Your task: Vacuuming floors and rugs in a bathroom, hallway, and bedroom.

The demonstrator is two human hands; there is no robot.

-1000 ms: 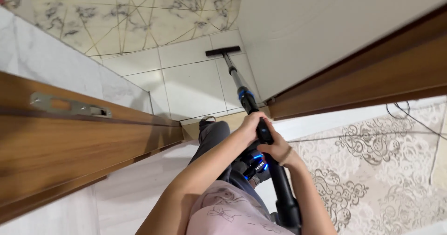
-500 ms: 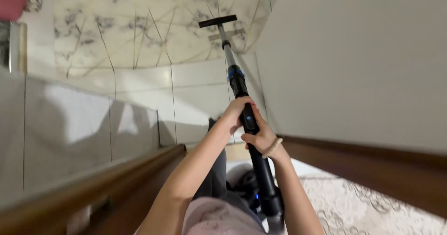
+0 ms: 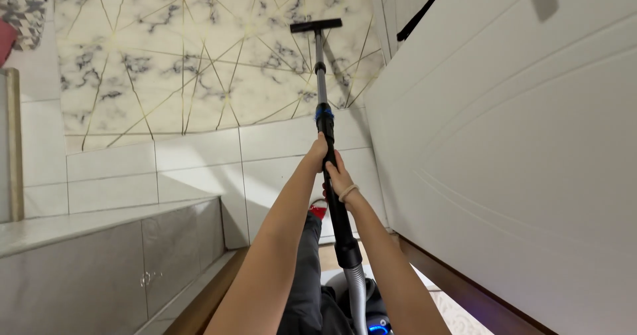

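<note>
White door panel [image 3: 517, 142] fills the side beyond the right hand; marbled, gold-veined floor tiles [image 3: 179, 63] lie far ahead of both hands. Vacuum wand [image 3: 323, 102], black with a metal section, runs from between the hands out to its flat nozzle [image 3: 316, 25], which rests on those tiles, so both arms are stretched for reach. Left hand [image 3: 318, 153] wraps the wand's upper grip; right hand [image 3: 339, 179], just behind it, is closed round the same tube to steady it. Ribbed hose [image 3: 357, 295] hangs below the wrists.
</note>
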